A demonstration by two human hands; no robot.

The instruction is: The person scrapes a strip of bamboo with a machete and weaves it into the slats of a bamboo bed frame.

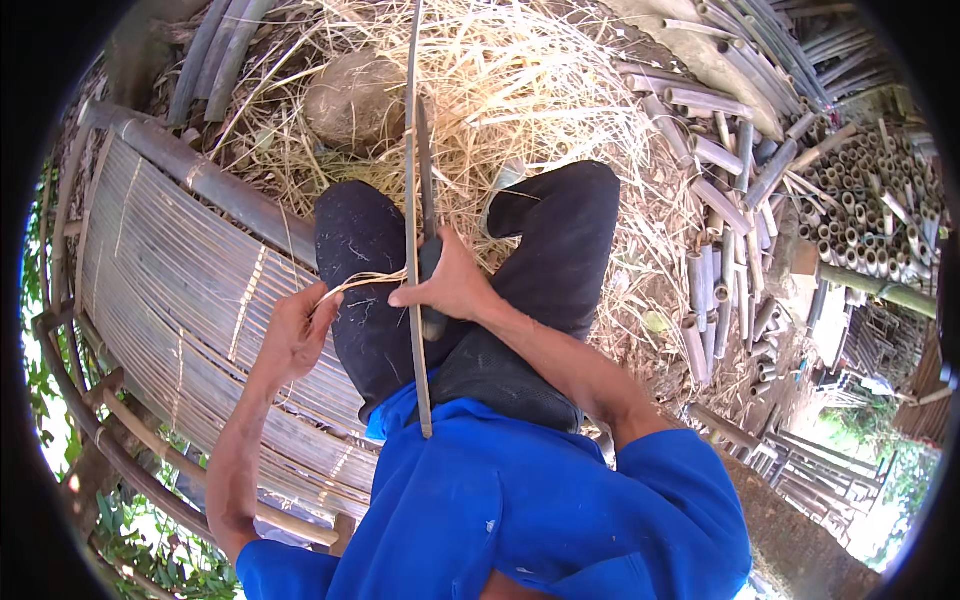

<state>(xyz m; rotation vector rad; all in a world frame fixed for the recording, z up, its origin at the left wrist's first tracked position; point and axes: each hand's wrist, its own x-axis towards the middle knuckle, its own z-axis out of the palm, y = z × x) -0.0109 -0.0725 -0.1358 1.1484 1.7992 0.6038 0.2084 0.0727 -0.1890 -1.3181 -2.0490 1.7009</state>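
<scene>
One long, thin bamboo strip point(412, 200) runs from 12 o'clock down to the blue shirt point(520, 500). Right hand point(450, 285) is clenched around a dark-handled knife point(430, 260) with its blade against the strip. Left hand point(297, 330) at 9 o'clock pinches pale, curled shavings point(365, 282). One woven slat bench point(180, 300) at left. Ground is dry straw point(520, 90); cut hollow bamboo tubes point(860, 200) are stacked at 2 o'clock, too many to count.

A long thin bamboo strip point(413, 200) stands nearly upright across my lap, its lower end against my chest. A dark-handled knife point(430, 250) lies along it, and pale curled shavings point(355, 283) peel leftward.
</scene>
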